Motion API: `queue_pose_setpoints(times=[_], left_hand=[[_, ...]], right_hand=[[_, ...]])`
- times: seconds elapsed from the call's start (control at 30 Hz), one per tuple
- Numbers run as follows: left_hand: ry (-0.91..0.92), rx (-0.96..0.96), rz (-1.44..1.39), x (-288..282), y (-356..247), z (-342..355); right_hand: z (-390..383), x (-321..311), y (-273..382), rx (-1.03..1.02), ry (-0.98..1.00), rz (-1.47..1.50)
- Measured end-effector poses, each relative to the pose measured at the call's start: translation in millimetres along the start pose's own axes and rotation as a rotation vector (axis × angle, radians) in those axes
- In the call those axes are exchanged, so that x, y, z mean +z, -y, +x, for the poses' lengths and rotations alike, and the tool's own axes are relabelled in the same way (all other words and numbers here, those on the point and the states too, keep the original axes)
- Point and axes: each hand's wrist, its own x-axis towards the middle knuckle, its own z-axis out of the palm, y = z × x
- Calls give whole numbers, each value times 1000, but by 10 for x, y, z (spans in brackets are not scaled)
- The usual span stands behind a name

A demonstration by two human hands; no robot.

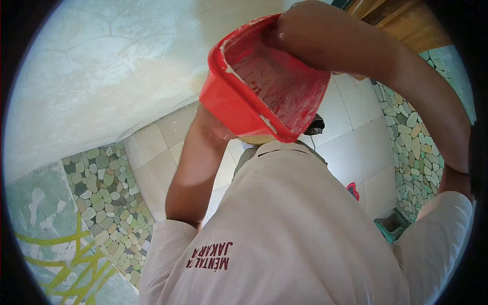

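Observation:
A red plastic tub [231, 104] is tilted in front of my chest, its open mouth facing me. Whitish paste is smeared over its inner walls and along its rim. My left hand [213, 123] supports it from beneath on the left, with the fingers mostly hidden by the tub. From the upper right my right arm curves round, and my right hand [275, 39] reaches over the far rim into the tub. Its fingers are out of sight, so whatever it may hold does not show.
A pale, patchy wall [112, 66] rises at the left. Underfoot are cream tiles [351, 147] bordered by pebble strips [109, 188]. A black object [316, 125] shows behind the tub, a red-edged item [353, 191] lies right, and wooden boards [396, 20] stand upper right.

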Motion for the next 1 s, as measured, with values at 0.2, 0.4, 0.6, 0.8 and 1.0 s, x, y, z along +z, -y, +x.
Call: queue_pose_setpoints(times=[0.2,0.4,0.6,0.8,1.0], left_hand=[[56,-72,-150,-14,-8,30],[22,-119,-188,-62,-35,31],[-70,-111,-157,25,-4,22],[62,-120,-191,-56,31,13],[15,-8,12,91,37,17]], right_hand=[[-117,-2,57,-50,-8,104],[-78,60,92,0,-60,130],[19,169,80,-21,-214,76],[-52,183,173,-8,-104,157],[-4,153,163,45,-82,160]])
